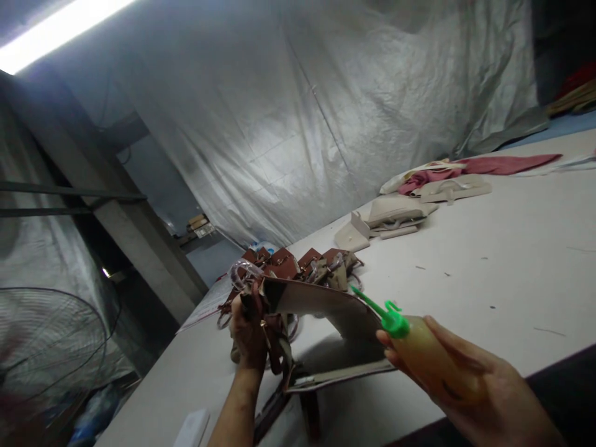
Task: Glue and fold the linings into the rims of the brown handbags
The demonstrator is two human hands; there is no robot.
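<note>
My left hand (249,335) is closed round the gathered brown end of a handbag (321,298), a piece with a brown edge and a grey-beige lining that stands open above the table. In my right hand (488,379) is a squeeze glue bottle (435,354) of yellowish liquid with a green nozzle cap. Its thin green tip points up and left, at or very near the upper edge of the bag panel; contact cannot be made out. Straps and a small metal fitting hang by my left hand.
Several brown bags (284,264) with plastic-wrapped handles lie behind. Farther right are beige bag pieces (395,214) and pink cloth (507,164) on the white table (526,248). A white box-like object (192,428) lies at the near left; a fan (51,341) stands beyond the table.
</note>
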